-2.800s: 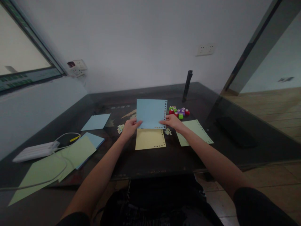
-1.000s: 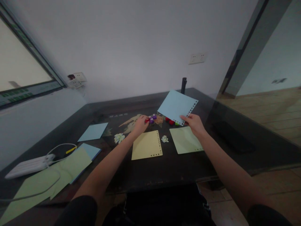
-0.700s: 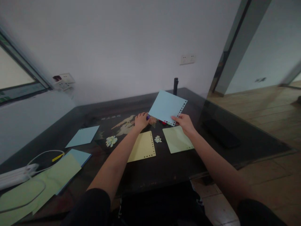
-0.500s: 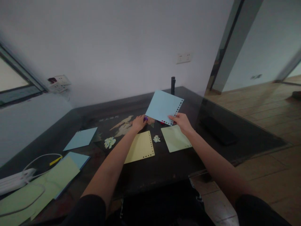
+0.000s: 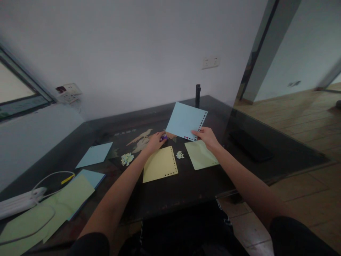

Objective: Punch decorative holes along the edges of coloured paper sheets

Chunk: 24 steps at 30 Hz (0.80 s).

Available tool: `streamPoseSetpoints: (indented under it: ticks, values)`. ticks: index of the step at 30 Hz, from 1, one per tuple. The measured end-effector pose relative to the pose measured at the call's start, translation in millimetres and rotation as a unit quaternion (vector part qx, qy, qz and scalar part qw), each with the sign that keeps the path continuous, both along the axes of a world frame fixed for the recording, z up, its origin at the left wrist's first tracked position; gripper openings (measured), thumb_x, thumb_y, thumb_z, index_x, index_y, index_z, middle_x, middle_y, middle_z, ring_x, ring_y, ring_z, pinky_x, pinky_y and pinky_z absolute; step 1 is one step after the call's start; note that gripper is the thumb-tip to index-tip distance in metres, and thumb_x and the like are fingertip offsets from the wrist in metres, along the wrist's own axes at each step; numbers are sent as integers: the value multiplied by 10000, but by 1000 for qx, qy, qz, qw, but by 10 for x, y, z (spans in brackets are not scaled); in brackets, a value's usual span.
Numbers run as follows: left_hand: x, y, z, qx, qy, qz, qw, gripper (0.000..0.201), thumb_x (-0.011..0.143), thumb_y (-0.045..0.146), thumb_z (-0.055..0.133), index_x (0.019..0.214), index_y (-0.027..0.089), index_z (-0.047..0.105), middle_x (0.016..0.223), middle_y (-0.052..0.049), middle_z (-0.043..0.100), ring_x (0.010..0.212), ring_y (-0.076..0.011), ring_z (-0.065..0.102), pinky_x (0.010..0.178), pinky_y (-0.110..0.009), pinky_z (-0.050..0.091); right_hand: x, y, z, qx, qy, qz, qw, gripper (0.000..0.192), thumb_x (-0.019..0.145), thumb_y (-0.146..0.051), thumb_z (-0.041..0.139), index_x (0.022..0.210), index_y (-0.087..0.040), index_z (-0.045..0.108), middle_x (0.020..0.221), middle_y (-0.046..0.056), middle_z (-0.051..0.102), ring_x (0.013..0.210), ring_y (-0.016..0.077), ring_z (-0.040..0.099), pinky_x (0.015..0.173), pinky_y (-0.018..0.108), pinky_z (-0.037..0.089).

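My right hand [image 5: 206,136] pinches the lower corner of a light blue paper sheet [image 5: 184,121] and holds it tilted above the dark table [image 5: 186,185]; a row of punched holes runs along its right edge. My left hand [image 5: 155,140] is closed around a small purple paper punch [image 5: 163,136] just above the table. Below my hands lie a yellow sheet [image 5: 159,164] with punched holes and a pale green sheet [image 5: 200,155]. Small heaps of paper cut-outs [image 5: 126,158] lie beside the yellow sheet.
A blue sheet [image 5: 94,154] lies at mid left. Green and blue sheets [image 5: 61,202], a white power strip [image 5: 18,202] and its cable sit at the near left. A black cylinder [image 5: 197,95] stands at the back; a dark flat object [image 5: 250,145] lies right.
My left hand let go of the blue sheet, reached to the coloured punches and closed on a purple one. My right hand swung the sheet up and right. The view shifted.
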<state>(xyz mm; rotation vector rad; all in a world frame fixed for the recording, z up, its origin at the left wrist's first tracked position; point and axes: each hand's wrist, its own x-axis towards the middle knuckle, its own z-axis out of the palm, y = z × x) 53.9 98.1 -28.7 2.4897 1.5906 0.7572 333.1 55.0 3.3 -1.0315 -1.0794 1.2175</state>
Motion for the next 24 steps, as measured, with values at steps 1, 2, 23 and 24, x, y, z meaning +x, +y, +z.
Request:
streamPoseSetpoints:
  ticks: [1, 2, 23, 24]
  values:
    - [-23, 18, 4, -7, -28, 9, 1000, 435, 866, 343, 509, 1278, 206, 488, 1175, -89, 603, 1051, -214, 563, 920, -340, 424, 3, -2, 2, 1, 4, 1, 1000, 237, 607, -256, 777, 789, -135, 686, 792, 72, 730, 660, 189, 670, 654, 338, 566]
    - [-52, 39, 8, -15, -55, 21, 998, 423, 872, 328, 500, 1272, 190, 491, 1160, -93, 612, 1033, -208, 573, 902, -329, 434, 6, -4, 4, 3, 5, 1, 1000, 237, 607, -256, 779, 789, -136, 686, 794, 72, 730, 664, 191, 672, 657, 340, 567]
    - [-263, 188, 96, -107, -24, 83, 991, 320, 835, 368, 496, 954, 165, 711, 928, -94, 702, 849, -221, 624, 762, -315, 451, -6, -18, 23, 2, 6, 0, 1000, 230, 599, -244, 790, 772, -138, 682, 763, 67, 725, 654, 192, 670, 660, 346, 565]
    - [-255, 196, 103, -110, -17, 85, 990, 316, 836, 368, 497, 952, 168, 712, 927, -91, 703, 847, -222, 624, 756, -312, 450, -7, -23, 26, 4, 6, 2, 1000, 232, 599, -250, 788, 773, -139, 681, 763, 67, 724, 656, 193, 669, 658, 347, 563]
